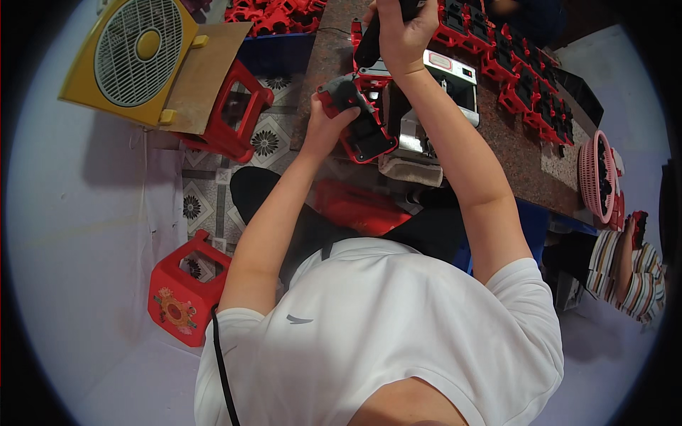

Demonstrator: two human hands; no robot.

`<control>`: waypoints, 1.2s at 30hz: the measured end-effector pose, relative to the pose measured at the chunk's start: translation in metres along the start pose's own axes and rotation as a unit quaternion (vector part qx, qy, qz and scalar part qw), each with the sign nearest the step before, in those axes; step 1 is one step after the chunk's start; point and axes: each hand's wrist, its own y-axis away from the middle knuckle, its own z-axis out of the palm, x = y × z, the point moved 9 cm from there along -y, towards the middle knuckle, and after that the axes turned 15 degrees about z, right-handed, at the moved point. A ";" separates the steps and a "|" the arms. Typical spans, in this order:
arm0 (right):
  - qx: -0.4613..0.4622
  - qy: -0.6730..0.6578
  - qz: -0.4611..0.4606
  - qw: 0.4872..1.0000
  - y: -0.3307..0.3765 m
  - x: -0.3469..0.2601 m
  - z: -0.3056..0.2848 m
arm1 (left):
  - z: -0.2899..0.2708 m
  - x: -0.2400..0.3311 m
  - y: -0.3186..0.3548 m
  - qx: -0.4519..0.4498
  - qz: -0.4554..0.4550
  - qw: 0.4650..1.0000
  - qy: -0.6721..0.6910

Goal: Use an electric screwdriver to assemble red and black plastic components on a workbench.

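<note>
My left hand (pixel 328 126) is closed round a red and black plastic housing (pixel 371 140) at the table's near edge, its thumb lying across the part. A dark grey piece (pixel 342 91) sits at the housing's upper left end. Above and to the right, my right hand (pixel 408 34) grips a black cylindrical tool (pixel 369 47) that looks like an electric screwdriver. It slants down toward the housing; its tip cannot be made out. Beside my right forearm stands a white box-shaped device (pixel 455 79), partly hidden by the arm.
Rows of red and black housings (pixel 522 78) cover the table's (pixel 490 135) right side, near a pink basket (pixel 595 174) of black parts. On the left, a yellow fan (pixel 135 53) stands on a board over a red stool (pixel 231 117). A person in a striped top (pixel 625 273) sits at right.
</note>
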 end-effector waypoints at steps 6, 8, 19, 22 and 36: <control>-0.012 -0.003 -0.013 1.000 0.001 -0.004 0.016 | -0.003 -0.008 0.002 0.014 -0.027 1.000 0.002; -0.033 -0.018 0.004 0.999 0.002 -0.003 0.022 | -0.005 -0.010 0.002 0.015 -0.030 0.999 -0.004; -0.057 0.093 -0.108 0.988 0.018 -0.028 0.030 | 0.000 -0.005 -0.002 0.007 -0.010 1.000 -0.006; -0.049 0.002 -0.058 0.997 0.018 -0.041 0.013 | 0.002 -0.005 -0.004 -0.006 -0.010 1.000 0.003; -0.052 0.048 0.017 0.997 0.098 -0.076 -0.127 | 0.003 0.032 0.003 -0.045 0.107 0.950 -0.290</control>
